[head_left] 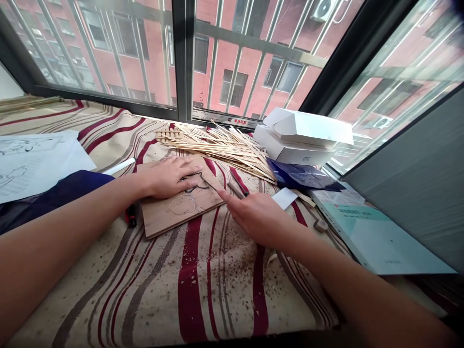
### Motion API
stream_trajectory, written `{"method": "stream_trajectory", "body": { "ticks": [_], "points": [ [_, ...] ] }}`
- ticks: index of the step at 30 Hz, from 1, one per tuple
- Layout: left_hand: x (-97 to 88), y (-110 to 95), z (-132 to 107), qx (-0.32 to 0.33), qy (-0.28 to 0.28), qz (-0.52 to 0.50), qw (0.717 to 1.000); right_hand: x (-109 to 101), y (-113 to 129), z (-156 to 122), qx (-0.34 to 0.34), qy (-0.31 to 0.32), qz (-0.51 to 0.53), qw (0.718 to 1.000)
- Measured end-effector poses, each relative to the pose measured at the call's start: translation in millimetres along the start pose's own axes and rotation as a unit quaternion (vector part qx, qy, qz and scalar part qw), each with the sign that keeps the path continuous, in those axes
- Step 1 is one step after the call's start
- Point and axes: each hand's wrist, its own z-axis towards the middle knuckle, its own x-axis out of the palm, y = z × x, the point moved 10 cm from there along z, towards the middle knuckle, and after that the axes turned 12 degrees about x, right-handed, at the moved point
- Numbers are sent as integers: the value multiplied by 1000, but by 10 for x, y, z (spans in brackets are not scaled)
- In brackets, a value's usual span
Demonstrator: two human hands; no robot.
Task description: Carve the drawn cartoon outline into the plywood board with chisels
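My left hand (170, 176) lies flat, fingers stretched out, on a brown wooden board (159, 217). Dark outlines and a pale, round carved or drawn shape mark the board's face. At the board's right edge is my right hand (250, 215), closed with the index finger pointing forward. From its fingertips a slim carving tool (210, 182) reaches over the board; most of it is hidden by the hand, so its exact kind is unclear. A grey pen-like rod (237, 189) shows just behind the right hand. Near the board's left edge sits a black and red object (131, 216).
Wood crumbs (232, 261) litter the striped cloth (152, 299). Behind lie a heap of thin wooden sticks (221, 147) and a white box (300, 150). Books (391, 241) lie at right, drawn paper sheets (47, 159) at left. A barred window (184, 58) closes off the back.
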Motion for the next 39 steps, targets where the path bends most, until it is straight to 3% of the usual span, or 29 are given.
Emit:
{"method": "stream_trajectory", "body": {
  "ticks": [2,8,15,21,28,34,39],
  "points": [
    [-4,-9,1,-1,1,1,1000,48,-25,-8,12,17,-13,1000],
    [14,-4,0,-8,15,11,1000,-7,46,25,-2,-22,-13,1000],
    [4,-9,-3,4,-1,2,1000,49,-96,-113,3,10,-48,999],
    [17,-37,8,12,6,3,1000,35,17,-1,-20,-8,-37,999],
    [20,-8,12,9,-8,6,1000,-50,-33,-253,-17,22,-63,998],
    [34,-4,10,8,-11,-7,1000,-24,56,-261,-23,11,-53,998],
    [15,-31,14,5,-6,8,1000,-3,78,-338,-27,39,-81,996]
  ]
}}
